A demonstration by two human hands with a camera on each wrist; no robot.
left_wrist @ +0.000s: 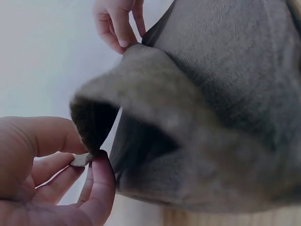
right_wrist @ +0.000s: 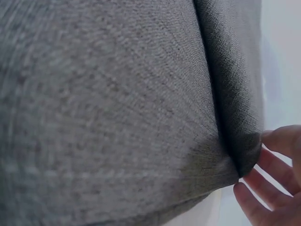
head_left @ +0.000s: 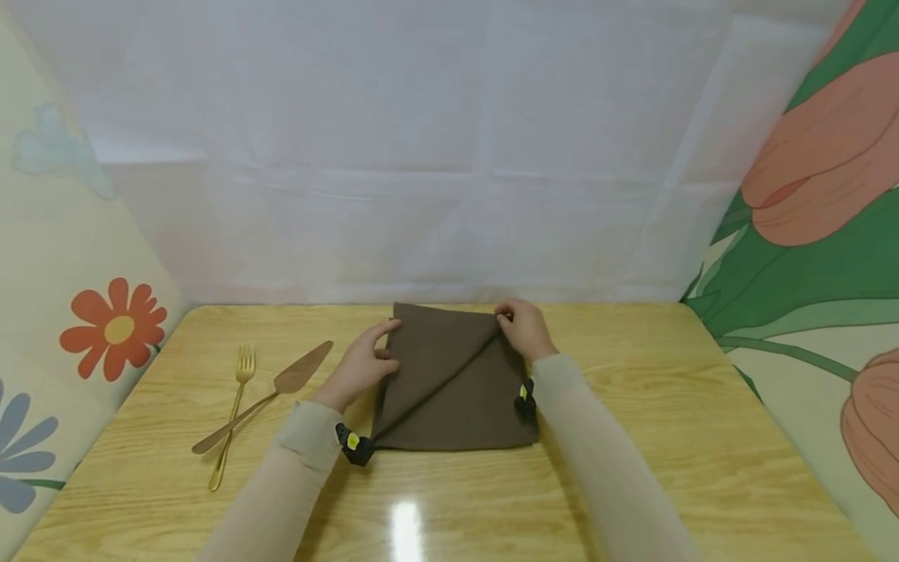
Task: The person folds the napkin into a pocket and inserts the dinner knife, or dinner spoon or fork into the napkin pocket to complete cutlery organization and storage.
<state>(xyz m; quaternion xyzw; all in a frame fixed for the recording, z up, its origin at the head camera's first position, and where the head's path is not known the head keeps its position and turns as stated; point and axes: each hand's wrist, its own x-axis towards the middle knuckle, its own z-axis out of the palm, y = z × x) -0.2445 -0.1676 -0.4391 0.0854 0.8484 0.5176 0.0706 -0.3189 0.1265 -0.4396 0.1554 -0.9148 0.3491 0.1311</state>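
Note:
A dark brown cloth napkin [head_left: 449,390], folded to a rough square, lies on the table with a diagonal fold running from its lower left to its upper right corner. At its left edge my left hand [head_left: 356,368] pinches the cloth near the upper corner. The left wrist view shows that edge of the napkin [left_wrist: 155,89] lifted and curled into an open loop beside the fingers [left_wrist: 101,188]. My right hand [head_left: 527,328] grips the upper right corner, where the diagonal fold ends. In the right wrist view, thumb and fingers [right_wrist: 277,172] pinch the rolled corner of the napkin [right_wrist: 141,117].
On the left of the wooden table [head_left: 632,437], a gold fork [head_left: 244,371] lies beneath a copper-coloured cake server [head_left: 298,371], their handles crossing. A white cloth backdrop [head_left: 421,156] hangs along the table's far edge. Flower-patterned panels [head_left: 829,297] flank both sides.

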